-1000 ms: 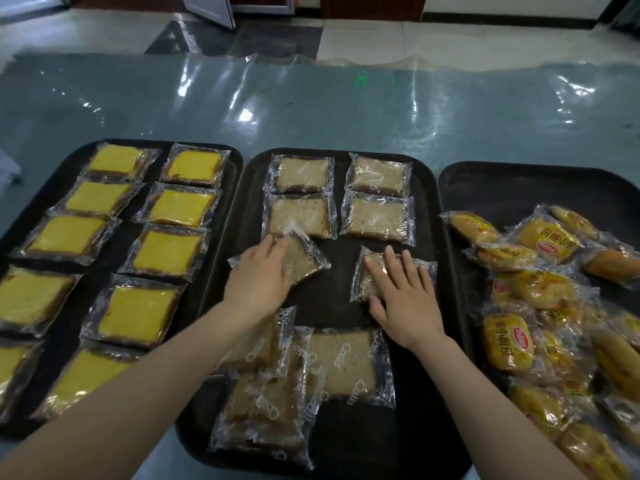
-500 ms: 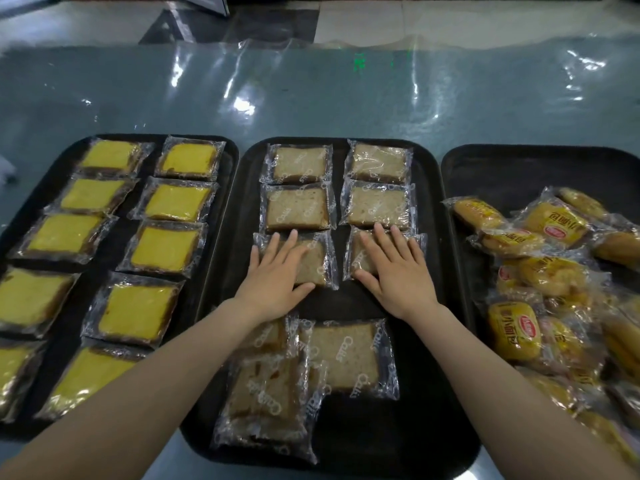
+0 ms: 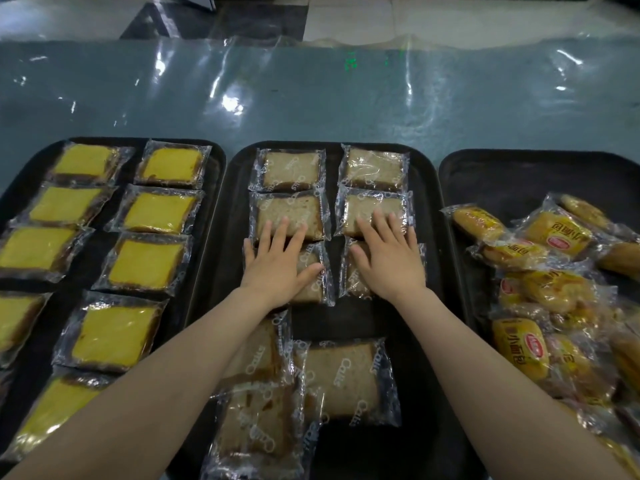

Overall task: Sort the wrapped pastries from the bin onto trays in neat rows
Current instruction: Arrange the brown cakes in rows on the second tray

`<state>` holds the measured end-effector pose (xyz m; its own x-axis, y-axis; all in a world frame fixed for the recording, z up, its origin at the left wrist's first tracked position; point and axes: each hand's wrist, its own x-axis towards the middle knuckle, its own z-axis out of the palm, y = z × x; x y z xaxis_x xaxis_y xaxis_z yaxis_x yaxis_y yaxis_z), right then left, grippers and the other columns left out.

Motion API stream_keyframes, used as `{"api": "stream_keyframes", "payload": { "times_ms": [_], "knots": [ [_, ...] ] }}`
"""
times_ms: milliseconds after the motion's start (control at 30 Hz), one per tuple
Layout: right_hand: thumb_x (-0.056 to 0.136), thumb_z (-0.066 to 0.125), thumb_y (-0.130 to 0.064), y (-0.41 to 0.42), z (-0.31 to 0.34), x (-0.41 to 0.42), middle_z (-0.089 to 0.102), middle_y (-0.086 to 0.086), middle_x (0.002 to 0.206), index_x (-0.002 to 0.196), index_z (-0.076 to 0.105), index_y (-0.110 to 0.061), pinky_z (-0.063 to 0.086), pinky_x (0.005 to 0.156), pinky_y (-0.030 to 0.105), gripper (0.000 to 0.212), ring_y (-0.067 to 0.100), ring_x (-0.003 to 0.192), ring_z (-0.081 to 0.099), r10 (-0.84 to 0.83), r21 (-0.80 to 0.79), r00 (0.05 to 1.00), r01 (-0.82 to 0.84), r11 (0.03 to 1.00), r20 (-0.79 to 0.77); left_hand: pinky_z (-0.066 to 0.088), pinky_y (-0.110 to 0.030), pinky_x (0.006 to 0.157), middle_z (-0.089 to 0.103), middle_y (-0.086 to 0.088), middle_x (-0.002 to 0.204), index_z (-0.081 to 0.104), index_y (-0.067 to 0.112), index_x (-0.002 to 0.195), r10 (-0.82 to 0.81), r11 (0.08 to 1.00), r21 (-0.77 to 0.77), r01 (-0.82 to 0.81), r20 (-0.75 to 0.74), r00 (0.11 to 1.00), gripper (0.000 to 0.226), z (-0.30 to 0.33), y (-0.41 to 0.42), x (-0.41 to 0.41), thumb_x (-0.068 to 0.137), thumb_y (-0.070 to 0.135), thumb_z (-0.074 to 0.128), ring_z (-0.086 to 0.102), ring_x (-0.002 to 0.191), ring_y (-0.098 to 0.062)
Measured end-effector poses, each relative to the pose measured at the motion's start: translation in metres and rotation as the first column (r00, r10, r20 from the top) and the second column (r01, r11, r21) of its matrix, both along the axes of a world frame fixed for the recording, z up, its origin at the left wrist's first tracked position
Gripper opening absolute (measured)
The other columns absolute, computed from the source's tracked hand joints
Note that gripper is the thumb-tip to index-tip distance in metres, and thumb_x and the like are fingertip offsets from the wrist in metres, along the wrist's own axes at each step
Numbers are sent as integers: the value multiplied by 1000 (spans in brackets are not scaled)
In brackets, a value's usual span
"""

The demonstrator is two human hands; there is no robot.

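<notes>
On the middle black tray (image 3: 429, 209) lie wrapped brown cake slices in two columns. My left hand (image 3: 278, 263) presses flat on the third slice of the left column (image 3: 313, 271). Flat in the same way, my right hand (image 3: 388, 259) covers most of the third slice of the right column (image 3: 349, 275). The fingertips of both hands reach over the second-row slices (image 3: 287, 211). Near the tray's front lies a loose heap of brown slices (image 3: 343, 375), partly under my left forearm.
The left tray (image 3: 207, 202) carries yellow cake slices (image 3: 149, 265) in two columns. The right tray (image 3: 512, 174) holds a jumbled pile of yellow-wrapped buns (image 3: 554, 233). A grey table under clear plastic film (image 3: 311, 95) stretches beyond the trays.
Both hands slid two brown slices away from me, up against the second row, and straightened them. The left slice, earlier skewed, now lies square.
</notes>
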<state>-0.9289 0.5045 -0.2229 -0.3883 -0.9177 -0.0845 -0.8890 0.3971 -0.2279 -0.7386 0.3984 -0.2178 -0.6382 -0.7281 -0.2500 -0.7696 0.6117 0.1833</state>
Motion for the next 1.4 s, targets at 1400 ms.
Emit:
{"api": "stream_keyframes", "payload": {
  "times_ms": [1400],
  "knots": [
    [82,65,-16,149,21,126,60,-3,121,114,67,-19,50,92,40,31,21,108,53,10,-330,983,52,943,183,20,-32,114,15,13,155,26,34,145,7,971,229,74,-335,942,60,47,89,155,92,41,52,8,141,-3]
  ]
}}
